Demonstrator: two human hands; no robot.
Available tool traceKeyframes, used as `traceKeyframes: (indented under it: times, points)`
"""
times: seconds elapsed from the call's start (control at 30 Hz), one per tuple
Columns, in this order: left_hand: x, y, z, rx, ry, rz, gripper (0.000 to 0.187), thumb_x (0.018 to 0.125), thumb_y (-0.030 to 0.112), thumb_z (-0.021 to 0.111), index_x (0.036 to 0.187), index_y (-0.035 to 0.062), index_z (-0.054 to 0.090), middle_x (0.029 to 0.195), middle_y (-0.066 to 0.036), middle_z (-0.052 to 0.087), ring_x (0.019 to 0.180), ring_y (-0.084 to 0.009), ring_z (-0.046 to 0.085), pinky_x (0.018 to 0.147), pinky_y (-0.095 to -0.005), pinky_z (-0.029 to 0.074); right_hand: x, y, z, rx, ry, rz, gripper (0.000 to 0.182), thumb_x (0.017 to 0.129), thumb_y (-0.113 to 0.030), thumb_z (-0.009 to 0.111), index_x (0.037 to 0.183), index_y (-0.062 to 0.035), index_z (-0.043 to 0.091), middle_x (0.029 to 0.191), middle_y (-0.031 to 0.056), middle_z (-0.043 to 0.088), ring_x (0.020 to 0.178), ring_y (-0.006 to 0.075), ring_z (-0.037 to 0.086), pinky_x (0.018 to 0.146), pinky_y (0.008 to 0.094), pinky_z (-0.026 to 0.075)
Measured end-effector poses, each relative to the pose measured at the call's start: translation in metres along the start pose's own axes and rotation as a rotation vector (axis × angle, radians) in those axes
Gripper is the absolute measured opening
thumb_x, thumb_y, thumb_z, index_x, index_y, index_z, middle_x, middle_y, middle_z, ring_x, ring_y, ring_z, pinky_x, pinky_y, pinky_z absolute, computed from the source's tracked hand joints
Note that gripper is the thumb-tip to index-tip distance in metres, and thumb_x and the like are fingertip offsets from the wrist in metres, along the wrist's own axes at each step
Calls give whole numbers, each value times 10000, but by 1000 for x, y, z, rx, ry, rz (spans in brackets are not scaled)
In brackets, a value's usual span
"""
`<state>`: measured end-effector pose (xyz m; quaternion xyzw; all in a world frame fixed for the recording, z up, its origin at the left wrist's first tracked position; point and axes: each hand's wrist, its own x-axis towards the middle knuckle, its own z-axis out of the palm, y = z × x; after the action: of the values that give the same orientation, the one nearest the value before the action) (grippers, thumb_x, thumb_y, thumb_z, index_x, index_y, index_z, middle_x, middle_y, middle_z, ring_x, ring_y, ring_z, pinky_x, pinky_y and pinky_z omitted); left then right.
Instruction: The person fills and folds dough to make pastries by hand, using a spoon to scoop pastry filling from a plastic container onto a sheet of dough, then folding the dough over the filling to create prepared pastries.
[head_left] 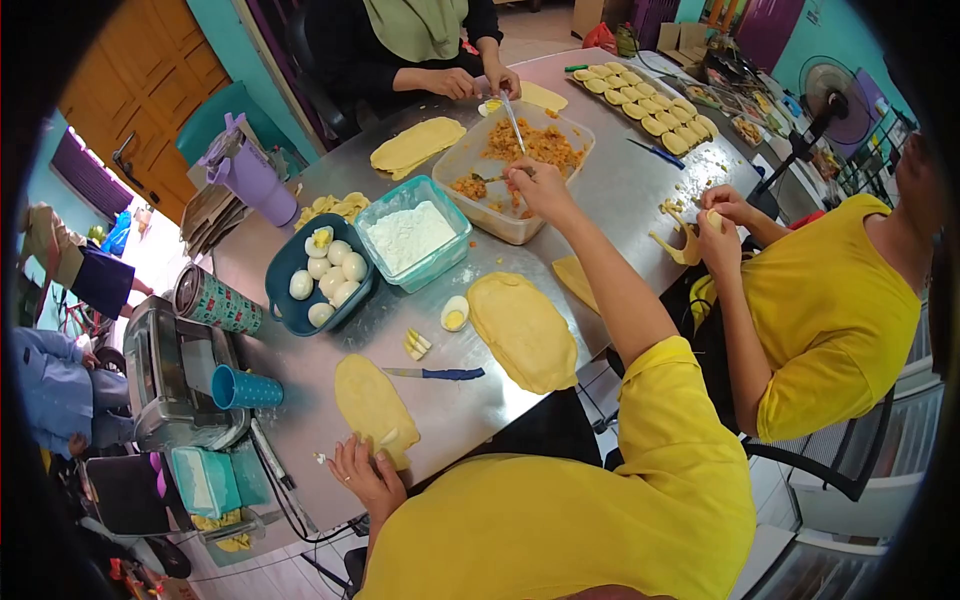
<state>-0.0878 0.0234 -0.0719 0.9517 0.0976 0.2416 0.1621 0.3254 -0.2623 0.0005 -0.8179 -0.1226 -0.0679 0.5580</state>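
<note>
My right hand (537,188) reaches across the table and is closed on a spoon (485,179). The spoon's bowl dips into orange filling (550,152) in a clear plastic tub (515,229). My left hand (368,476) lies with fingers apart at the table's near edge, by the lower end of a small flat dough sheet (368,395). A small pale piece (390,437) sits on that sheet. Close by are a blue-handled knife (440,374), cut egg pieces (417,344), a halved boiled egg (455,313) and a larger dough sheet (522,330).
A dark bowl (283,312) of boiled eggs and a teal box (432,270) of white flour stand left of the tub. A tray of filled pastries (650,105) is at the back. A person in yellow (830,320) handles dough at right; another person's hands (450,83) work opposite.
</note>
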Motion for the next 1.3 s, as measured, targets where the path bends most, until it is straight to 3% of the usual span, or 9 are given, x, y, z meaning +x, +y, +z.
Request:
traceKeyframes:
  times: [0.17,0.23,0.43,0.67,0.83,1.3]
  points:
    - [0,-1,1,21,-14,-8,305,878,136,489,1167,41,516,1268,-187,462,1255,-409,337,1078,-577,108,2,-11,-1,118,-46,130,251,898,-145,487,976,46,631,905,111,668,788,163,641,724,270,521]
    - [0,-1,1,21,-25,-6,296,875,137,494,1155,48,527,1263,-184,468,1252,-403,343,1078,-578,110,2,-14,-3,303,-26,221,256,894,-151,473,960,36,635,897,124,668,793,165,642,724,274,522]
    - [3,4,-4,20,-55,-25,279,881,153,502,1134,40,534,1254,-178,480,1242,-399,357,1075,-583,119,2,-14,-8,510,-9,208,237,878,-140,486,954,42,617,841,125,664,736,170,651,685,270,516]
    - [4,4,-2,31,-47,-21,262,891,158,499,1116,31,541,1241,-172,499,1229,-400,375,1071,-587,128,3,-17,-16,546,-18,238,247,879,-150,464,940,39,611,831,147,664,737,191,658,672,274,527]
    - [4,4,-2,29,-29,-5,267,886,158,509,1116,26,541,1219,-171,514,1223,-395,384,1066,-592,131,10,-12,-18,691,134,298,246,877,-151,464,943,52,586,811,174,655,694,203,658,609,286,539]
    - [9,7,-5,-72,-93,-49,304,870,152,538,1142,20,517,1181,-154,530,1192,-356,430,1065,-574,153,-16,-24,-34,931,226,187,224,882,-166,492,965,31,561,859,183,646,739,242,652,686,335,543]
